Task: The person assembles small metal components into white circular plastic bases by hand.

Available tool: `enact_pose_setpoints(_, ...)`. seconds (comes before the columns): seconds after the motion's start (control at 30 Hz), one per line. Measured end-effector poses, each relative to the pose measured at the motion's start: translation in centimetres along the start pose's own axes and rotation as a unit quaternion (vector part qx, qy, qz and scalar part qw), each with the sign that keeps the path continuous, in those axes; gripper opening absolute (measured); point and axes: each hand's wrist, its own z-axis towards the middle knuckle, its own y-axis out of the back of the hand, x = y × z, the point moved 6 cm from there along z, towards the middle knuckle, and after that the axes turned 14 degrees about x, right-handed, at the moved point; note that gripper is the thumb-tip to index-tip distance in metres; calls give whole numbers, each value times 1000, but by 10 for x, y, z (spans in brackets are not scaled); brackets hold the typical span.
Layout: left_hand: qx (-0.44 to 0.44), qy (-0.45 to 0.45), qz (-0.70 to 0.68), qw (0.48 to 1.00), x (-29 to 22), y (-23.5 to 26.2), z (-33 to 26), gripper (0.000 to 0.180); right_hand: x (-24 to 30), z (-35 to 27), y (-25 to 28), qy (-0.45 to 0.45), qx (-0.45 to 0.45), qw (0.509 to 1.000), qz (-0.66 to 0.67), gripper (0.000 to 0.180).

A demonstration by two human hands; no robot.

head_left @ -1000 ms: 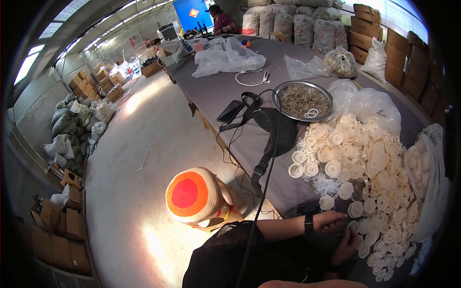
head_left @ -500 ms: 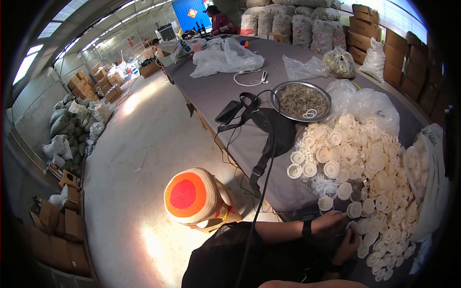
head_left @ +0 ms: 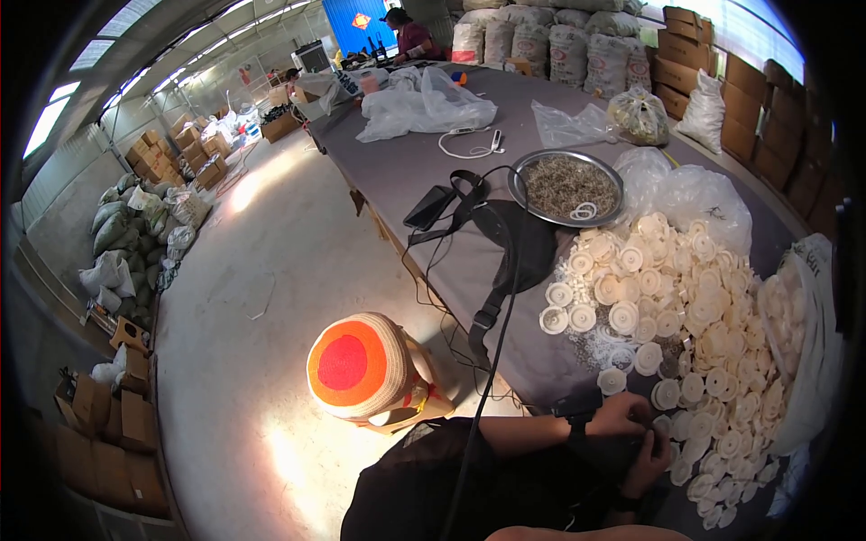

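Note:
At the near edge of the table, my left hand (head_left: 621,416), with a dark band at the wrist, has its fingers curled in. Just below it my right hand (head_left: 647,462) is closed, its fingertips close to those of the left. Whatever lies between the fingers is too small and shadowed to make out. Beside both hands spreads a big heap of cream-coloured round plastic parts (head_left: 713,316), flanged like discs with a raised centre. A single disc-shaped part (head_left: 612,381) lies just beyond my left hand. Small white rings (head_left: 609,347) are scattered at the heap's left edge.
A metal bowl (head_left: 591,219) of small metal pieces stands beyond the heap. A black strap bag (head_left: 514,243) and cables lie left of it. Clear plastic bags (head_left: 704,207) sit behind the heap. A stool with an orange-red cover (head_left: 356,365) stands on the floor. Another person (head_left: 415,41) is far off.
My left hand has curled its fingers more and come closer to my right hand. The right hand has shifted slightly. The heap looks the same.

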Motion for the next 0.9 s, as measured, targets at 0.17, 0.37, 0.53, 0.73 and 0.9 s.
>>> enact_pose_setpoints(0.17,-12,-52,-28,998,5,3,1,21,3,0,-2,6,-25,1000,-4,18)
enact_pose_setpoints(0.37,39,78,-348,934,34,-7,3,20,9,-4,-2,49,-22,996,-73,17)
enact_pose_setpoints(0.53,145,96,-559,811,37,-23,-3,22,12,-7,-4,99,-18,988,-119,16)
enact_pose_setpoints(0.73,8,92,-498,862,50,-18,6,17,19,-3,-2,30,-48,995,-78,19)
enact_pose_setpoints(0.9,-209,-198,322,902,-23,25,2,22,-15,3,0,-55,-22,996,62,22)
